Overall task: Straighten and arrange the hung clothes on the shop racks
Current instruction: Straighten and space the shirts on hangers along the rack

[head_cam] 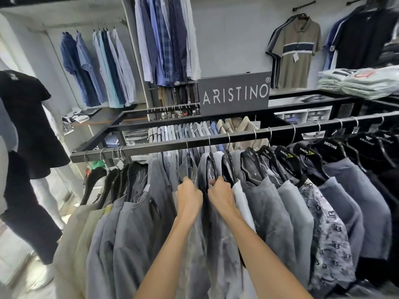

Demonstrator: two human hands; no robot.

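Observation:
A black metal rail (164,145) runs across the view with several grey, cream and patterned shirts hanging on black hangers. My left hand (190,196) grips the shoulder of a grey shirt (194,244) at the rail's middle, just below its hanger (189,167). My right hand (222,196) grips the neighbouring grey shirt at the base of its black hanger (213,167). A white shirt (243,201) hangs right beside my right hand. To the left the hangers are bunched tight (121,175); to the right they are spaced out.
A grey ARISTINO sign (234,93) stands on the rack's top frame. Folded shirts (358,82) lie on the shelf at right. Blue shirts (97,67) hang on the back wall, an olive polo (298,52) further right. A mannequin in black (28,134) stands at left.

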